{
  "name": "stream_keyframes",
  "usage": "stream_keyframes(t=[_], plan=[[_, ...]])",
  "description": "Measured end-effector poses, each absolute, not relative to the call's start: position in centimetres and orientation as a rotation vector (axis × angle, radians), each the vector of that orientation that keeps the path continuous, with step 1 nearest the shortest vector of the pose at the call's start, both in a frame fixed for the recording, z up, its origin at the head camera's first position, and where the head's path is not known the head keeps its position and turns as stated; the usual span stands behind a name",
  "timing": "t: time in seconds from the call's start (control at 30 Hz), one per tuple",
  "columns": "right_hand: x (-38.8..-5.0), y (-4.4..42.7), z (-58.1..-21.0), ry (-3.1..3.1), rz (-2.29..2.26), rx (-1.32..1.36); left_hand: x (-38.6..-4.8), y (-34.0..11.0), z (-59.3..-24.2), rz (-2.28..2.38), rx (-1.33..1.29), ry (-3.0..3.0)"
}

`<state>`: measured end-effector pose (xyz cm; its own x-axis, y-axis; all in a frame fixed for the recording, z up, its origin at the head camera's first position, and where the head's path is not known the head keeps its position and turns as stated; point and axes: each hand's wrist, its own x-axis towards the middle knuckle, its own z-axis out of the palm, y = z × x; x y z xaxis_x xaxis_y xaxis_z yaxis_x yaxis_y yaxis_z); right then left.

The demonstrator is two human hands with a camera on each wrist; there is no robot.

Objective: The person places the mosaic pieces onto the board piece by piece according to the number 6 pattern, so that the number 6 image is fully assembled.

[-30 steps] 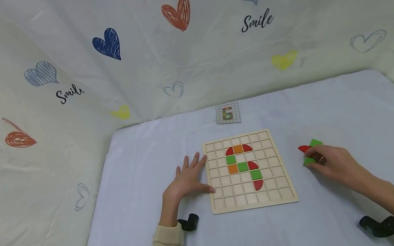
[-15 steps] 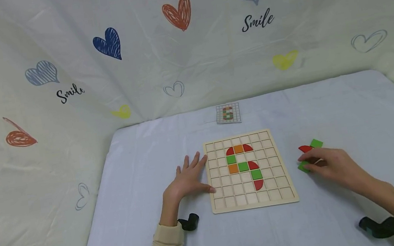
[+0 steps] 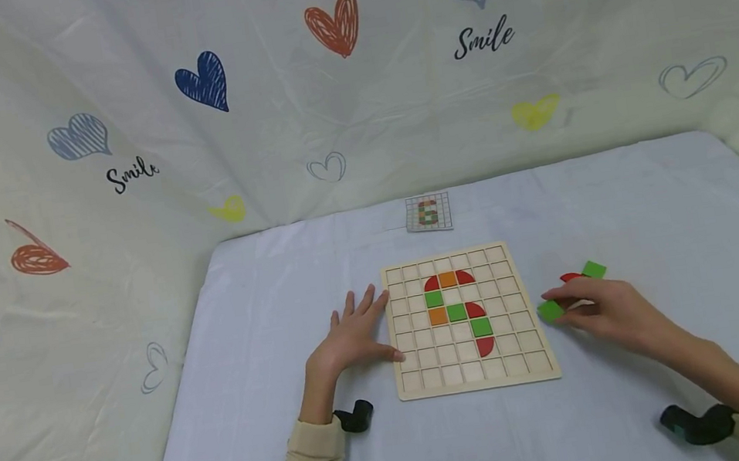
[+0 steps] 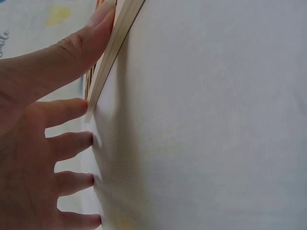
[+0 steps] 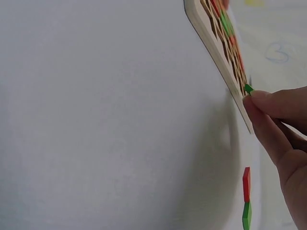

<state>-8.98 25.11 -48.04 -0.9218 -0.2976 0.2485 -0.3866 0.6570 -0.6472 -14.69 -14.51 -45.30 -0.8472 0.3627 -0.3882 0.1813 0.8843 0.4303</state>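
Observation:
A wooden grid board [image 3: 521, 366] lies on the white-covered table, with red quarter-round, green and orange square tiles set in its cells. My left hand [image 3: 352, 339] rests at the board's left edge with fingers spread, thumb and index finger touching the rim. Just off the board's right edge, my right hand [image 3: 607, 310] pinches a green square tile [image 3: 550, 311] between thumb and fingers; the same tile [image 5: 248, 88] shows small in the right wrist view. Behind that hand lie a red tile [image 3: 570, 277], partly hidden, and another green tile [image 3: 594, 269].
A small pattern card [image 3: 428, 213] lies behind the board, printed with a coloured grid figure. A white sheet [image 3: 353, 108] with hearts and "Smile" lettering hangs behind the table. Black wrist cameras [image 3: 355, 417] sit near both sleeves.
My right hand has lifted the green tile away from the other loose tiles and moved left to the board's right edge. The left hand has stayed in place.

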Motion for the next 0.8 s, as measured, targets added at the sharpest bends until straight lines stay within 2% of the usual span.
stream_keyframes(t=[0.8], plan=[[-9.7,20.5,-47.5,-2.770,1.212,0.735,-14.8,-14.6,-45.5,0.538,0.394,2.577]])
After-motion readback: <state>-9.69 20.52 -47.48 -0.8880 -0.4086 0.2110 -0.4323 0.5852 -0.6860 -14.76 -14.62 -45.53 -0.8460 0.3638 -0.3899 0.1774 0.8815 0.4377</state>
